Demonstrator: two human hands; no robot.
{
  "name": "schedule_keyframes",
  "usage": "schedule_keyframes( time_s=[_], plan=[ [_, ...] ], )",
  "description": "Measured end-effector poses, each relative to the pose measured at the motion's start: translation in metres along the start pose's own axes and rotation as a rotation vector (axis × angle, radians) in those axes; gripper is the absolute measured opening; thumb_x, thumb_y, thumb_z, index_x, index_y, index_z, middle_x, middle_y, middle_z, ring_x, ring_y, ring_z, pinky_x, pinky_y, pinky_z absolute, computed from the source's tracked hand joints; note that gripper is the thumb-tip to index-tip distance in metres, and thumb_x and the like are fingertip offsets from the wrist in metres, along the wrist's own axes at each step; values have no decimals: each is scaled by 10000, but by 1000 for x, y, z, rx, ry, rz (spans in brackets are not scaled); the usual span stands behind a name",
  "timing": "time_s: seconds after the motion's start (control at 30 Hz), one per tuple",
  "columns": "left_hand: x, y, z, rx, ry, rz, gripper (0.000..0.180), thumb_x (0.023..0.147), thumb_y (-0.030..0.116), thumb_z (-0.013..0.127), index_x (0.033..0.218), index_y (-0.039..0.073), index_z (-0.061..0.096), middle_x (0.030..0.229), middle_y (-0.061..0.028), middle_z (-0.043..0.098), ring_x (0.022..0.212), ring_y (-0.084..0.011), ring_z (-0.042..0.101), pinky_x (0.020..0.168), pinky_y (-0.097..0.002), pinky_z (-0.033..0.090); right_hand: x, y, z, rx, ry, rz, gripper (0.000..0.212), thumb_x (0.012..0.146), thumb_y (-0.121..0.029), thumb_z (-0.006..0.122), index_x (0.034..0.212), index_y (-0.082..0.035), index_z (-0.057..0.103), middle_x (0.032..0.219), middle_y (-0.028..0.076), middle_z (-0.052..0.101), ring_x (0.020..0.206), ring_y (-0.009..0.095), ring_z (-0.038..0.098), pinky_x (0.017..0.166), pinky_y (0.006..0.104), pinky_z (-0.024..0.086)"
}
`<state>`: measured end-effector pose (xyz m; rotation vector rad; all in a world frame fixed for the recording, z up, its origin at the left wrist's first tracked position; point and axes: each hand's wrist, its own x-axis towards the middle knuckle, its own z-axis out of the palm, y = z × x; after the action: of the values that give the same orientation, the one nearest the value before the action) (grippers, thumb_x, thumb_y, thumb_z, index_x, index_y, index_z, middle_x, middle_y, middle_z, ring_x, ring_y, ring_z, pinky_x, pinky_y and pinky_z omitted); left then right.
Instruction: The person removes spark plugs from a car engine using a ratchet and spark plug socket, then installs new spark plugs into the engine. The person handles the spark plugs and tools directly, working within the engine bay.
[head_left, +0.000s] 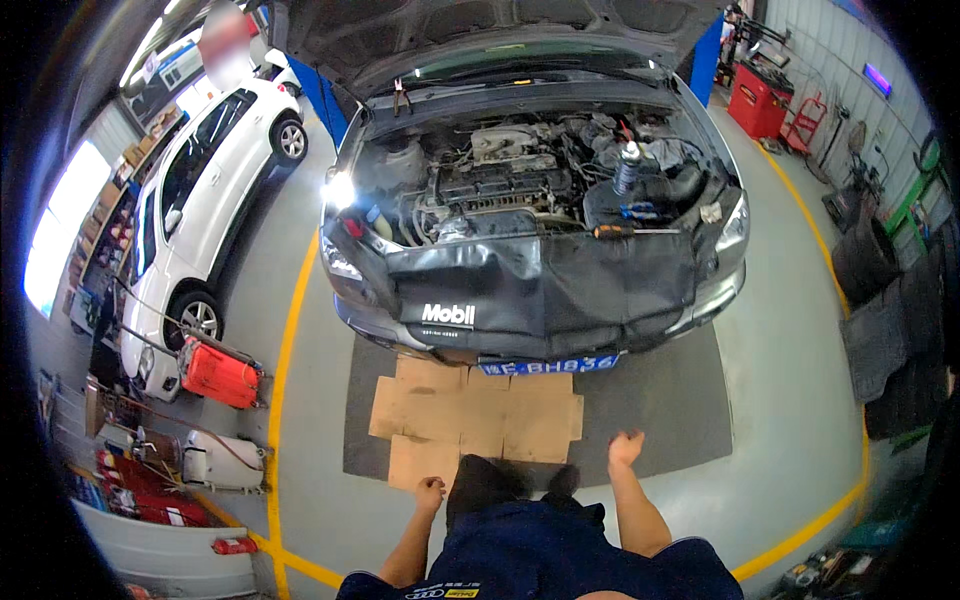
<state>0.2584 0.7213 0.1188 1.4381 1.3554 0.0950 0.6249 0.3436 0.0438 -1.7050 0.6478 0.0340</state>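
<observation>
My left hand (430, 494) hangs beside my left thigh with its fingers curled in, and no held thing shows. Out to my right, my right hand (626, 449) is closed in a loose fist above the dark floor mat (665, 400), touching nothing. In front of me stands a car with its hood (500, 25) raised and its engine (500, 180) exposed. A black fender cover (600, 285) drapes over its front. On the engine bay's right side are a spray can (627, 168), blue-handled tools (640, 212) and an orange-handled screwdriver (612, 232). Pliers (401, 97) rest near the windshield.
Flattened cardboard (480, 415) lies between me and the car. A white car (215, 170) is parked at left, near a red wheeled unit (222, 372) and a white tank (222, 462). Far right are a red cabinet (757, 100), a hand truck (803, 125) and tires (865, 265).
</observation>
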Motion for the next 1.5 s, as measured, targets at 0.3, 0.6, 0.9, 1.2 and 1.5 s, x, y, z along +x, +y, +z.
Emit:
schedule_keyframes(
  time_s=[0.3, 0.6, 0.9, 1.2, 1.5],
  plan=[
    [157, 309, 79, -125, -106, 724, 221, 1011, 136, 649, 1148, -36, 668, 1012, -144, 735, 917, -216, 716, 847, -351, 560, -19, -261, 217, 342, -359, -278, 341, 1051, -45, 527, 1390, -41, 488, 1005, 130, 676, 655, 167, 625, 579, 313, 528],
    [266, 600, 111, -36, -277, 1143, 232, 935, 37, 671, 1159, 2, 623, 927, -127, 684, 832, -285, 664, 787, -376, 527, -62, -389, 316, 380, -170, -299, 267, 1036, -89, 588, 1302, -67, 585, 888, 96, 665, 593, 131, 575, 565, 273, 503],
    [331, 664, 141, 371, 227, 1234, 462, 873, 108, 731, 1285, -16, 563, 1247, -215, 590, 1164, -401, 562, 1033, -489, 432, 25, -537, 507, 420, -593, -401, 269, 1068, -279, 609, 1189, -39, 623, 799, 74, 675, 562, 93, 555, 482, 241, 420],
    [350, 667, 144, 379, 69, 1067, 500, 826, 135, 758, 1267, -8, 570, 1250, -216, 607, 1154, -403, 580, 1022, -489, 437, 195, -595, 783, -41, -733, -273, 301, 1081, -243, 568, 1156, 40, 637, 919, 132, 701, 570, 168, 668, 478, 323, 572],
    [363, 676, 153, 458, 18, 941, 487, 794, 197, 756, 1213, -5, 611, 1231, -221, 621, 1107, -407, 584, 993, -502, 454, 296, -576, 941, -193, -741, -47, 265, 1129, -237, 472, 1207, 3, 552, 746, 138, 624, 546, 202, 574, 455, 391, 426]
  ],
)
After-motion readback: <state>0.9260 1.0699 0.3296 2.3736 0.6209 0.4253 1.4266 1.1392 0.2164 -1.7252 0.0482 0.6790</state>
